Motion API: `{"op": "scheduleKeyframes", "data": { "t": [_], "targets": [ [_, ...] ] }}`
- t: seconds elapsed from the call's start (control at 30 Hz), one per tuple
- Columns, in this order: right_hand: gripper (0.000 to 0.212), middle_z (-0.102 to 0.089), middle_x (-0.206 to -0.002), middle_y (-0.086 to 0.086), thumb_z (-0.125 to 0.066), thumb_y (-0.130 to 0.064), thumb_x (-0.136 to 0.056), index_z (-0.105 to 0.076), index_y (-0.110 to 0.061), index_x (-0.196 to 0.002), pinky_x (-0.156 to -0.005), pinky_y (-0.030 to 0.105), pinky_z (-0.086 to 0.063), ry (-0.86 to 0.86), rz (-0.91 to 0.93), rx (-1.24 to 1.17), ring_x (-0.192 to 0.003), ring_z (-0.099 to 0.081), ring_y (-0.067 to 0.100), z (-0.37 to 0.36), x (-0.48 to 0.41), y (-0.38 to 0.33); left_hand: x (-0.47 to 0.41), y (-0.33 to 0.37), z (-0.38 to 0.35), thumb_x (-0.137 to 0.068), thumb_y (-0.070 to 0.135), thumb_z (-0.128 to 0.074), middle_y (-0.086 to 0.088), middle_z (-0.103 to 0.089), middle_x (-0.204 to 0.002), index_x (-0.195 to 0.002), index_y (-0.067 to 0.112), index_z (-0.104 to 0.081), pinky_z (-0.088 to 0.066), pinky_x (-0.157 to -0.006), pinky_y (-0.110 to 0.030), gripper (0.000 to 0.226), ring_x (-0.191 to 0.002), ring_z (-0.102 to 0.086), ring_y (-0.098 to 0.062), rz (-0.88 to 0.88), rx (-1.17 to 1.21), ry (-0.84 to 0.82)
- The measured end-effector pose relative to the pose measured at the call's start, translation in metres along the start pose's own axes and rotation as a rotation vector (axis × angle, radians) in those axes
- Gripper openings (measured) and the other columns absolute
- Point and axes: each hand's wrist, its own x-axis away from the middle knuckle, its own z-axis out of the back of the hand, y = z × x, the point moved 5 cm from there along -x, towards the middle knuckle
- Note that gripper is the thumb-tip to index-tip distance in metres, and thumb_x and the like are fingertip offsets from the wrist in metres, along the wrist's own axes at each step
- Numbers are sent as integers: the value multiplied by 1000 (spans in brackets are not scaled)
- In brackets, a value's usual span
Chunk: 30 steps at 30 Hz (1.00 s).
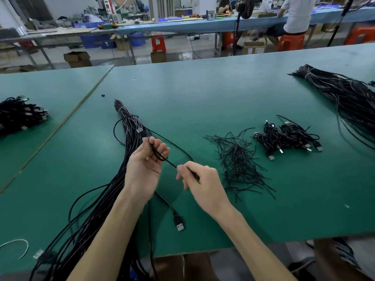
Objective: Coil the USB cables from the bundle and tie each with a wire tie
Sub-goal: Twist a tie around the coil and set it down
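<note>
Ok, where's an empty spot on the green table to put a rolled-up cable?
Bare green mat lies behind the wire ties, between the tied bundle and the far right bundle. Another bare patch runs along the near edge, right of the right hand, below the ties. It's crowded around the left hand, where the bundle and the held cable spread.

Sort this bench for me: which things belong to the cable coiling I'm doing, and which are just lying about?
In the job: cable held between left hand and right hand; bundle under them; pile of wire ties; finished coils.
Lying about: second bundle at far right; cable heap at far left; cardboard box and red stool on the floor.
</note>
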Motion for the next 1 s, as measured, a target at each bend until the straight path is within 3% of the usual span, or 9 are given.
{"op": "scheduleKeyframes", "data": {
  "t": [0.2, 0.33, 0.4, 0.47, 0.57, 0.67, 0.77, 0.83, 1.0],
  "targets": [
    [36, -61, -64, 1, -58, -45, -103, -66, -26, -74, -50, 22, -37, -5, -122, 63, -49, -43, 6, 1, 0, 11, 0, -3, -4, -97, 21, -54, 4, -66, -77, -83, 12, -70, -57, -66, -22, 24, -68, -66, -8, 50, -8, -27],
    [47, -50, -55, 6, -59, -54, -100, -61, -20, -68, -46, 23, -31, 16, -145, 61, -47, -35, 8, 3, 0, 9, 3, -2, -5, -99, 21, -52, 9, -48, -65, -79, 16, -62, -41, -51, -17, 23, -47, -40, -2, 135, 54, -128],
    [59, -36, -51, -5, -59, -59, -98, -48, -11, -64, -46, 22, -27, 40, -152, 75, -48, -28, 8, 4, 0, 6, 3, 0, -3, -101, 18, -46, 10, -39, -59, -75, 17, -58, -31, -46, -19, 29, -44, -29, -3, 144, 16, -142],
    [63, -29, -52, -10, -58, -58, -99, -32, -15, -61, -47, 23, -25, 81, -144, 74, -51, -24, 9, 6, 0, 2, 3, 3, -2, -98, 9, -43, 10, -36, -56, -68, 19, -56, -25, -44, -19, 34, -44, -25, -4, 94, -157, -138],
    [61, -27, -50, -10, -57, -50, -102, -27, -19, -59, -48, 24, -21, 128, -152, 51, -50, -22, 9, 9, -1, 4, 7, -6, -7, -97, 9, -45, 6, -41, -57, -63, 15, -56, -26, -45, -17, 36, -47, -29, -5, 0, -653, -197],
    [54, -40, -48, -8, -54, -40, -105, -44, -20, -56, -48, 25, -24, 123, -195, 50, -47, -30, 8, 9, -3, 9, 8, -23, -13, -107, 3, -45, -5, -40, -66, -74, -9, -43, -41, -62, -21, 35, -59, -38, -8, -87, -1083, -263],
    [42, -55, -54, -13, -52, -34, -105, -66, -25, -67, -50, 24, -30, 122, -225, 2, -48, -39, 4, 11, -3, 11, 10, -20, -14, -106, 3, -49, 9, -50, -59, -74, 2, -49, -41, -57, -27, 32, -55, -42, -11, -273, -1405, -319],
    [37, -57, -58, -14, -51, -33, -105, -67, -26, -73, -52, 27, -34, 131, -239, -38, -51, -42, 3, 12, -3, 10, 14, -16, -18, -102, -2, -51, 10, -59, -62, -74, 8, -52, -47, -55, -31, 30, -54, -51, -11, -396, -1529, -341],
    [27, -72, -72, -12, -52, -30, -106, -70, -26, -86, -72, 30, -54, 181, -228, -77, -66, -67, 5, 14, -2, 8, 14, -19, -24, -92, -12, -56, 5, -74, -86, -90, 5, -68, -57, -74, -34, 21, -81, -70, -11, -520, -1644, -303]
  ]
}}
